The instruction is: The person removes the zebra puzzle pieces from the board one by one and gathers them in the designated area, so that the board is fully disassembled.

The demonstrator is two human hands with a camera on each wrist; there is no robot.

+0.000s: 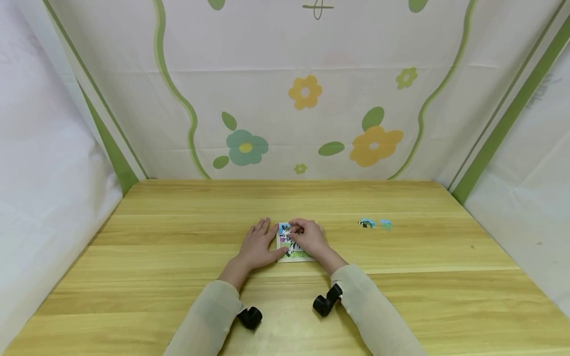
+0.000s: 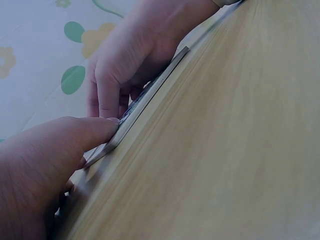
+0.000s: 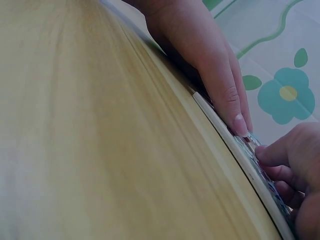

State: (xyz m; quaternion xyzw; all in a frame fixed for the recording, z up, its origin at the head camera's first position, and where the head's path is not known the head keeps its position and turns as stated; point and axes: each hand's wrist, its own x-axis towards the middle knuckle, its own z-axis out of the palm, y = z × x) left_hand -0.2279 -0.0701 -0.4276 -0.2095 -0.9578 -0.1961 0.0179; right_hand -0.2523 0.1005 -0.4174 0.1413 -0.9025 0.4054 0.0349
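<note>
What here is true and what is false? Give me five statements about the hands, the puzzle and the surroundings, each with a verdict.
1. The left hand touches the picture board. True.
2. The picture board shows a red car. False: it shows a black-and-white striped animal.
3. Loose pieces lie on the table to the right of the board. True.
4. The right hand touches those loose pieces. False: it is at the board, apart from them.
5. The backdrop has flowers on it. True.

puzzle board (image 1: 299,255) partly covered by right grip (image 1: 309,238), loose pieces (image 1: 367,223) indistinct, sleeves (image 1: 207,316) cut off
</note>
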